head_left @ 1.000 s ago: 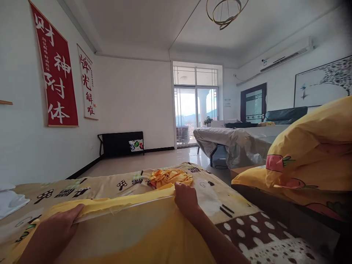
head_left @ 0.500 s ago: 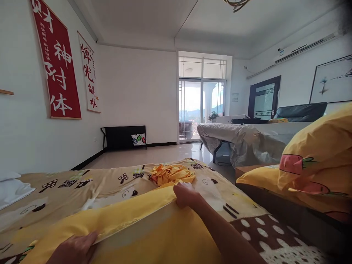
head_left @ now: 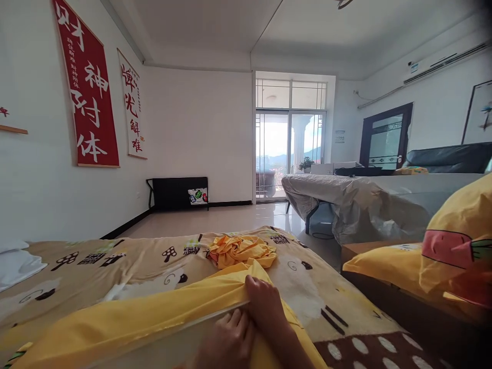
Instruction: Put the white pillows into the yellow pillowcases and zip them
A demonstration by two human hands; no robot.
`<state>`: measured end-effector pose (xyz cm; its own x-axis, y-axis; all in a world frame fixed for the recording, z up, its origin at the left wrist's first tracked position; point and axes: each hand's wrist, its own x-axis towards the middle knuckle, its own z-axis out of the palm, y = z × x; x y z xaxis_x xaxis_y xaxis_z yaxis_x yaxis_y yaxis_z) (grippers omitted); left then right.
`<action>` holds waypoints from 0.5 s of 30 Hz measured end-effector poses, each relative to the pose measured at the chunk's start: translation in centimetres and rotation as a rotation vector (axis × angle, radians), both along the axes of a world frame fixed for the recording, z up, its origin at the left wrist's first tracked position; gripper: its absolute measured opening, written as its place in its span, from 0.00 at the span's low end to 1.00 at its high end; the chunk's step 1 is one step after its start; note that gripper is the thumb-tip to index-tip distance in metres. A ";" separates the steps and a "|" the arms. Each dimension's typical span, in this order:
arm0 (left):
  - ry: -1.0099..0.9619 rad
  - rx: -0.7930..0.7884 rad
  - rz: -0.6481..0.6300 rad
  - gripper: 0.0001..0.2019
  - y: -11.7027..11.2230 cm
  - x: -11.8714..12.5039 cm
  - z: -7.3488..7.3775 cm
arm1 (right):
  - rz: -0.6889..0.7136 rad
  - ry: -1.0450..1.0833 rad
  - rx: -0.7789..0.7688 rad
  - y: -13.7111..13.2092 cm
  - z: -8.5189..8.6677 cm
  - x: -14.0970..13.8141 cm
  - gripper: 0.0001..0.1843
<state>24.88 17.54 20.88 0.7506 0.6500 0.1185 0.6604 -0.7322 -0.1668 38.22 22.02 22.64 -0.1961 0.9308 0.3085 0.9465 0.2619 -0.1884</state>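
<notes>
A yellow fabric cover [head_left: 126, 318] lies across my lap on the bed, and a white inner layer [head_left: 169, 343] shows along its open edge. My right hand [head_left: 267, 310] is closed and pinches the cover's edge at its far corner. Beside it, my left hand [head_left: 228, 341] has its fingers curled on the same edge, touching the right hand. A crumpled yellow cloth [head_left: 242, 250] lies just beyond both hands on the patterned bedsheet [head_left: 126, 261].
Yellow pillows with red print [head_left: 453, 251] are stacked at the right on a wooden-edged surface. A white pillow [head_left: 15, 264] lies at the far left. Across the shiny floor stand a table under a grey cover [head_left: 369, 200] and a black bench [head_left: 179, 190] by the wall.
My left hand has slid right along the cover's edge from the far left until it meets my right hand. The right hand has pulled slightly nearer. The view has turned a little left.
</notes>
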 end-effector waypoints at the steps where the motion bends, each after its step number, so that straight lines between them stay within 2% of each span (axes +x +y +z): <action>1: -0.050 -0.060 0.004 0.22 0.2 0.3 0.5 | -0.001 0.032 0.005 0.3 -0.1 0.1 0.16; 4: -0.125 -0.276 0.128 0.34 -0.1 -0.1 2.1 | 0.007 0.140 0.001 1.1 -0.4 0.3 0.16; 6: -0.141 -0.324 0.190 0.39 -0.5 -0.5 2.7 | 0.015 0.218 -0.025 1.5 -0.7 0.2 0.16; 8: -0.150 -0.303 0.179 0.34 -0.5 -0.6 2.8 | 0.009 0.291 -0.066 1.7 -0.8 0.3 0.17; 11: -0.111 -0.289 0.185 0.20 0.5 0.1 2.5 | 0.039 0.428 -0.081 1.7 -0.6 0.7 0.19; 13: -0.152 -0.261 0.177 0.18 1.6 0.7 2.3 | 0.101 0.526 -0.051 1.5 -0.2 1.0 0.18; 15: -0.240 -0.218 0.113 0.20 2.8 1.3 2.1 | 0.142 0.592 -0.032 1.3 0.1 1.3 0.15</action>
